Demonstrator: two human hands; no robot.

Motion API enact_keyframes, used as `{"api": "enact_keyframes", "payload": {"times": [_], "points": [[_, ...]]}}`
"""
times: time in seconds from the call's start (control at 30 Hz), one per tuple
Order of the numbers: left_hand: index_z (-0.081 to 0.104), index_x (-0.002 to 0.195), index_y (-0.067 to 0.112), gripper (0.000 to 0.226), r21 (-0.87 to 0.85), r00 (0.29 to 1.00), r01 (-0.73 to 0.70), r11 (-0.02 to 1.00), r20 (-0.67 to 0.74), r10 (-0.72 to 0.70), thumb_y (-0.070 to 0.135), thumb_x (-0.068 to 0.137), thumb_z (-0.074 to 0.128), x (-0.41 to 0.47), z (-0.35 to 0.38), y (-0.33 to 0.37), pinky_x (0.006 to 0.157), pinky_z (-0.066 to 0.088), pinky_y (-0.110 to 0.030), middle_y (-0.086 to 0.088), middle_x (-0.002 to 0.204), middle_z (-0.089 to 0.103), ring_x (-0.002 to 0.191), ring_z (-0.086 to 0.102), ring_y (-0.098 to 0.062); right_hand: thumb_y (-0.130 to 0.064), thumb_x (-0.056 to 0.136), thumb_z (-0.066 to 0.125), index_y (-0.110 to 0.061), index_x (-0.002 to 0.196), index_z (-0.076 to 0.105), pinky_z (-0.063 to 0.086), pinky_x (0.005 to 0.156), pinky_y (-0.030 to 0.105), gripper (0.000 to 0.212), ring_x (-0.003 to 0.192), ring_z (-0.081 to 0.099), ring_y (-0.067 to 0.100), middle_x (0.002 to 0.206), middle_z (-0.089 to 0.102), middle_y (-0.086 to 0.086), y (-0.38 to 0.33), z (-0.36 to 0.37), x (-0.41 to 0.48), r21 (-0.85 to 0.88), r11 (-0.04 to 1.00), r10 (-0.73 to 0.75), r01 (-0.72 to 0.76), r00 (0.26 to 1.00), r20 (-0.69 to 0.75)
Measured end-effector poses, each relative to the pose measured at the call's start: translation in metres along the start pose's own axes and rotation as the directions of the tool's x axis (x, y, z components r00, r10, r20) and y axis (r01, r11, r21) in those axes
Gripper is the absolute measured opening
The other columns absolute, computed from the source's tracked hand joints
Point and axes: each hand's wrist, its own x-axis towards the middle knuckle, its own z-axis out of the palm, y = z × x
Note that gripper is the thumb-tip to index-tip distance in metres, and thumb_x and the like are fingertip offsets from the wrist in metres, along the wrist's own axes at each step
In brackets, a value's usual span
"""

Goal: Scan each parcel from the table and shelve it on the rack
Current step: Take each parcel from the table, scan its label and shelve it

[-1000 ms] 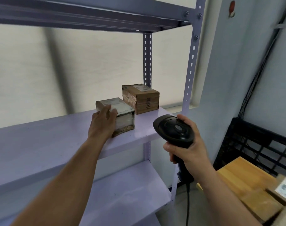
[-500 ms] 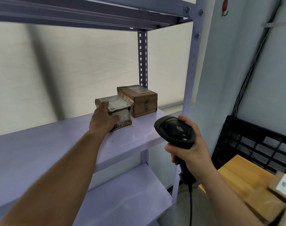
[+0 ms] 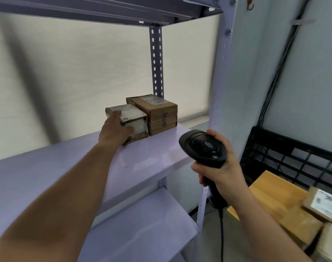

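Over the last second the parcel (image 3: 131, 114) has gone from the front edge of the shelf (image 3: 152, 157) to well back on it. It now stands flat near the shelf's right end, with its right side against or just beside the brown box (image 3: 161, 114), which stands at the back right corner. A second ago there was a clear gap between the two.

The left hand (image 3: 115, 130) has travelled with the parcel and is still on it. Its fingers lie over the top near the left edge and its thumb lies across the front face, so it grips that near corner. The right hand (image 3: 220, 174) has hardly moved. It is wrapped round the handle of the scanner (image 3: 203, 148) and holds it off the shelf's front right corner, with the head pointing away from the parcel.

The parcel looks to be shelved: it is square on the board, clear of the front edge and lined up with its neighbour. What is left of this step is probably just to let go and draw the arm back.

The job is not finished. At the lower right, at least one more labelled packet (image 3: 326, 202) lies on the wooden counter (image 3: 271, 193), in front of a black crate (image 3: 293, 157), though that corner is blurred.
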Motion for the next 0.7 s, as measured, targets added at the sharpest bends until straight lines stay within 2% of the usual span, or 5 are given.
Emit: {"api": "enact_keyframes", "payload": {"times": [0.23,0.33,0.43,0.53,0.7], "points": [[-0.003,0.154,0.032,0.108,0.099,1.000,0.021,0.995,0.018,-0.023,0.043,0.078,0.072,-0.010,-0.005,0.003,0.109,0.033,-0.047,-0.013,0.159,0.019,0.139,0.031,-0.037,0.008,0.074,0.078,-0.051,0.121,0.053,0.052,0.052,0.033,0.079,0.055,0.059,0.026,0.122,0.059,0.008,-0.002,-0.011,-0.012,-0.002,1.000,-0.020,0.020,1.000,0.003],[0.000,0.155,0.029,0.108,0.182,0.998,-0.006,0.983,-0.062,0.017,0.046,0.077,0.074,-0.028,-0.004,0.014,0.116,0.020,-0.047,-0.015,0.161,0.000,0.146,0.012,-0.035,0.012,0.075,0.075,-0.046,0.124,0.051,0.055,0.053,0.034,0.079,0.055,0.058,0.025,0.120,0.059,0.000,-0.008,-0.021,-0.023,-0.001,1.000,-0.019,0.019,1.000,-0.006],[0.011,0.154,0.022,0.105,0.250,0.976,-0.114,0.962,-0.150,0.155,0.048,0.076,0.076,-0.053,0.001,0.028,0.119,0.006,-0.046,-0.017,0.161,-0.006,0.149,0.000,-0.033,0.012,0.076,0.074,-0.045,0.124,0.050,0.054,0.052,0.033,0.078,0.055,0.057,0.025,0.116,0.061,0.002,-0.013,-0.033,-0.036,0.012,1.000,-0.020,0.020,1.000,-0.013],[0.024,0.151,0.019,0.094,0.243,0.940,-0.238,0.940,-0.184,0.286,0.046,0.077,0.075,-0.082,0.010,0.043,0.118,0.010,-0.045,-0.014,0.162,0.004,0.148,0.004,-0.032,0.012,0.076,0.074,-0.046,0.123,0.050,0.053,0.051,0.033,0.078,0.055,0.056,0.026,0.115,0.062,0.005,-0.012,-0.048,-0.050,0.014,1.000,-0.011,0.011,1.000,-0.018],[0.041,0.143,0.017,0.067,0.128,0.891,-0.417,0.900,-0.140,0.432,0.038,0.085,0.068,-0.142,0.039,0.074,0.096,0.042,-0.044,-0.007,0.143,0.045,0.127,0.046,-0.029,0.011,0.075,0.076,-0.047,0.124,0.050,0.054,0.053,0.035,0.080,0.058,0.059,0.022,0.118,0.061,0.003,-0.012,-0.080,-0.078,0.016,1.000,0.005,-0.004,1.000,-0.031]]}}
